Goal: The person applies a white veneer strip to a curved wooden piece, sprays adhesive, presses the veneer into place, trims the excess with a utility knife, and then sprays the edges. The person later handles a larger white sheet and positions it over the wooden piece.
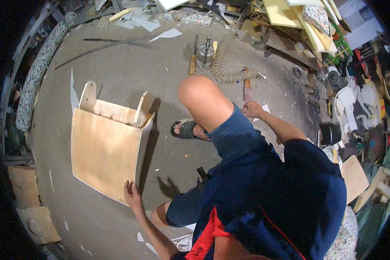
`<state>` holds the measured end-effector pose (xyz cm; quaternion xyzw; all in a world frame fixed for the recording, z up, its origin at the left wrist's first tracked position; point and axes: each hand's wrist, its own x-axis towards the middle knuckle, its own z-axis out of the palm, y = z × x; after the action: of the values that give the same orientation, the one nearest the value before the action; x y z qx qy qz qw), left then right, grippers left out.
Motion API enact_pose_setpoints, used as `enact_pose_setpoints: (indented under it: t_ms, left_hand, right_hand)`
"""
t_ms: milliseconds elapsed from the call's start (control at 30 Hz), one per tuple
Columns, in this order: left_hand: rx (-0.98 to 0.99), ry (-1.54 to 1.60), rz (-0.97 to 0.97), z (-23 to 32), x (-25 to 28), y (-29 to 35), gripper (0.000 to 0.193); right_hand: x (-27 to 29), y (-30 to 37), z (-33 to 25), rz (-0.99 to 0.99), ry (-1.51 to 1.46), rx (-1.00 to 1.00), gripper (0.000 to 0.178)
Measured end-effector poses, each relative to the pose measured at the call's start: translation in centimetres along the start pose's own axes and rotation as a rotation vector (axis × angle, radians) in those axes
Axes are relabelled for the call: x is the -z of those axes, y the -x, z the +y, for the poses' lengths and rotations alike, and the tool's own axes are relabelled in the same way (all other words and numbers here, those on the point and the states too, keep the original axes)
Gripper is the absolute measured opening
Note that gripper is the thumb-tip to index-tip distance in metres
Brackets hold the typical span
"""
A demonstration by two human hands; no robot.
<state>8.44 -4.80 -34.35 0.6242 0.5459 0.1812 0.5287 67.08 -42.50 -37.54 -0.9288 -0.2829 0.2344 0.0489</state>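
A pale plywood piece (104, 149) stands on the floor at the left, with a broad front panel and two rounded uprights at its far end. At its near right corner, my left hand (133, 195) has its fingers on the panel's edge. My right hand (252, 109) reaches out beyond my raised knee, fingers slightly curled and apart. Just past its fingertips lies a hand tool (247, 89) with a dull-red handle. I cannot make out its kind. Nothing shows in the right hand.
A coiled air hose (219, 65) lies ahead, beside a wooden-handled tool (193, 63) and a round metal device (206, 52). Foam sheets (286, 19) are piled at the far right. A speckled foam roll (41, 78) lines the left, and scraps litter the floor.
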Motion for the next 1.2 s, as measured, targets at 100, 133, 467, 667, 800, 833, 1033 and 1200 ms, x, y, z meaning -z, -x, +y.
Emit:
enact_pose_setpoints:
  t_ms: [100, 133, 467, 667, 800, 833, 1033, 1200]
  left_hand:
    - [-0.012, -0.208, 0.169, -1.1, 6.8, 0.5, 0.05]
    - [-0.071, -0.237, 0.222, -0.8, 9.5, 1.8, 0.051]
    - [0.587, -0.6, 0.919, 10.3, 15.3, 20.3, 0.071]
    - [0.65, -1.051, 0.623, 12.2, -0.4, 6.0, 0.07]
    - [0.663, -1.141, 0.478, 16.6, -6.0, 0.5, 0.069]
    - [0.671, -1.159, 0.446, 17.8, -6.8, -0.3, 0.069]
    - [0.737, -1.265, 0.314, 23.5, -8.9, -2.9, 0.068]
    - [0.707, -1.338, 0.304, 25.9, -10.0, -5.7, 0.067]
  right_hand:
    - [0.8, -1.9, -1.1, 0.09, -0.13, 0.003, 0.056]
    - [1.3, -3.8, -2.0, 0.139, -0.136, 0.005, 0.057]
    - [9.6, -29.5, -16.0, 0.312, -0.753, -0.291, 0.059]
    - [8.3, -35.4, -12.9, 0.333, -0.888, -0.379, 0.04]
    - [10.0, -37.5, -10.3, 0.317, -1.061, -0.369, 0.035]
    - [10.7, -38.2, -9.9, 0.337, -1.003, -0.354, 0.034]
    - [14.4, -44.6, -5.3, 0.5, -0.795, -0.211, 0.03]
    - [13.8, -51.4, -1.8, 0.594, -0.834, -0.323, 0.028]
